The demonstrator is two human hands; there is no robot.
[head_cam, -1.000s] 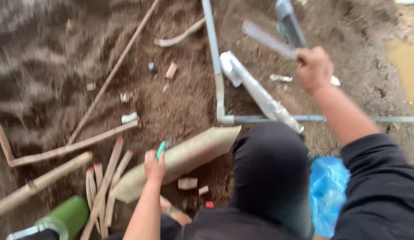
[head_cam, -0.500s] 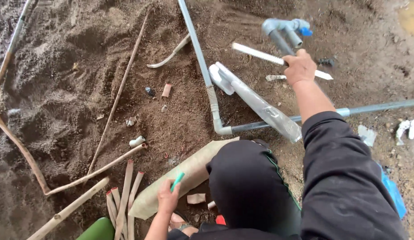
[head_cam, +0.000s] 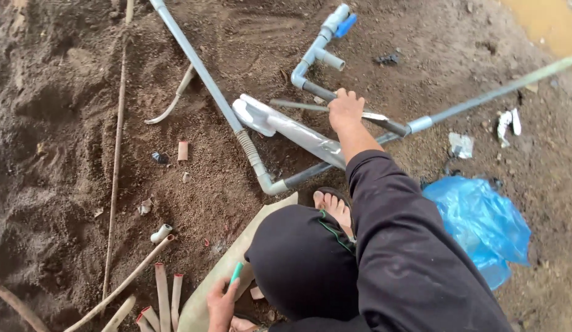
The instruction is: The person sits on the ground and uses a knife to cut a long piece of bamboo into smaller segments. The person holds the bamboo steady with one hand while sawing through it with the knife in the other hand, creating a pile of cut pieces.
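ground (head_cam: 65,123): bare brown soil, which i see carrying everything here.
long pipe (head_cam: 200,67): grey, running from the top edge down to an elbow mid-ground.
blue bag (head_cam: 482,221): crumpled plastic at the right edge, beside my right sleeve.
valve pipe (head_cam: 320,49): grey, blue handle, near the top edge.
right hand (head_cam: 345,110): fingers closed around a thin grey blade (head_cam: 298,105), over the pipework.
left hand (head_cam: 221,304): at the bottom edge, fingers pinching a small green stick (head_cam: 237,272).
white scraps (head_cam: 506,123): torn bits, far right.
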